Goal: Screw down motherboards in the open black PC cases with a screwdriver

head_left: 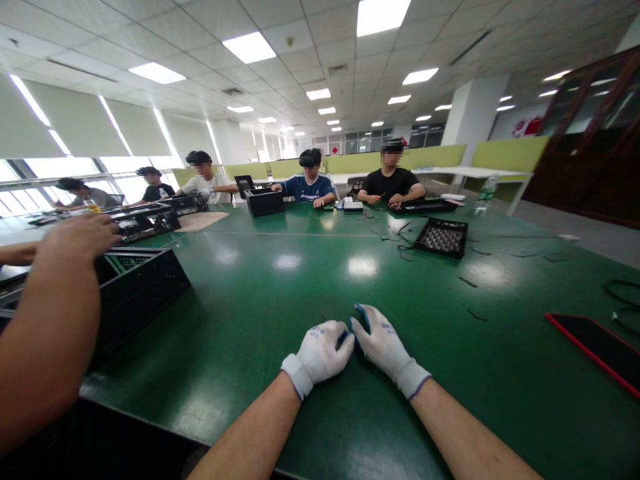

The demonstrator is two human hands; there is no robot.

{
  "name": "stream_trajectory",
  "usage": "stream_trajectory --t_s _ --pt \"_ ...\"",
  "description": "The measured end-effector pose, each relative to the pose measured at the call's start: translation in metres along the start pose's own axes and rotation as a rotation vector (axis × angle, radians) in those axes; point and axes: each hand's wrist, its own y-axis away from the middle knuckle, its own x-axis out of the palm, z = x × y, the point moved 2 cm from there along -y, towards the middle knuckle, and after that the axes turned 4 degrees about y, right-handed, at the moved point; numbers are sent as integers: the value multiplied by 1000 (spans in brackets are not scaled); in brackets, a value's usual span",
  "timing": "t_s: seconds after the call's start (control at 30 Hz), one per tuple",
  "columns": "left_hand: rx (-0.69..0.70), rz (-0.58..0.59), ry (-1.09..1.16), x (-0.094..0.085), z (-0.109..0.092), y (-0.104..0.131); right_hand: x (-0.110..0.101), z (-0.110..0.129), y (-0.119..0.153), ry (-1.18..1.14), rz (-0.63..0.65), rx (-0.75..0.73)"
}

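My left hand (326, 351), in a white glove with a blue palm side, rests low over the green table (280, 293) near the middle. Its fingers curl inward, and what they hold, if anything, is hidden. Just to its right is my right hand (381, 339), gloved the same way, with thumb and fingers apart and nothing visible between them. The fingertips of both hands come close together. Bare forearms run down to the bottom edge of the view.
A co-worker's arm (50, 313) reaches over a black metal case (143, 293) at left. Farther right lie a black tray (442, 237), loose cables, a bottle (486, 195) and a red-edged black mat (600, 347). Several people sit across the table.
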Motion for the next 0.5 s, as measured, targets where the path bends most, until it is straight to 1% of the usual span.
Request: stream_trajectory --t_s 0.23,0.5 --pt "-3 -5 7 1 0 0 -1 0 0 -7 -15 4" --pt "17 -3 6 1 0 -1 -2 2 0 -10 8 19"
